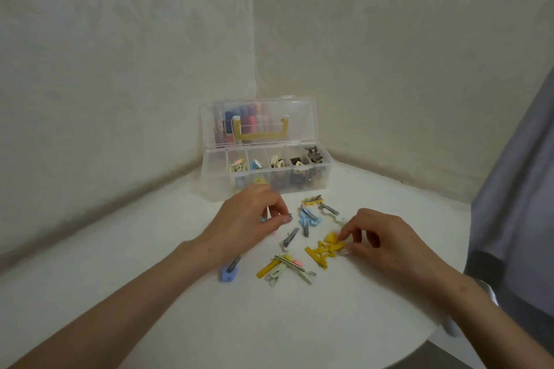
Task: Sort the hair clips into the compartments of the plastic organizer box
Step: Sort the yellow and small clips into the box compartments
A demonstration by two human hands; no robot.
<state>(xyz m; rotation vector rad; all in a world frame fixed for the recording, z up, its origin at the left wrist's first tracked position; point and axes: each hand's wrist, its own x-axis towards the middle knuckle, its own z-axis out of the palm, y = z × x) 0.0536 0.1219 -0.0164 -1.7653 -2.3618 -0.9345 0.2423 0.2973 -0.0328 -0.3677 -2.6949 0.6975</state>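
Observation:
A clear plastic organizer box (pixel 215 189) stands open in the table's corner, with clips in most of its compartments and the leftmost one looking empty. Loose hair clips lie in front of it: light blue ones (pixel 308 217), yellow ones (pixel 322 253), a purple-blue one (pixel 229 271) and a mixed cluster (pixel 284 268). My left hand (pixel 245 222) pinches a small clip between thumb and fingertips, left of the blue clips. My right hand (pixel 380 241) pinches a yellow clip (pixel 331 239) at the pile's right side.
The white table (pixel 150 249) is pushed into a corner between two pale walls. The box's raised lid (pixel 259 121) has a yellow handle, with coloured items showing through it. A grey fabric-covered thing (pixel 521 204) stands at the table's right edge.

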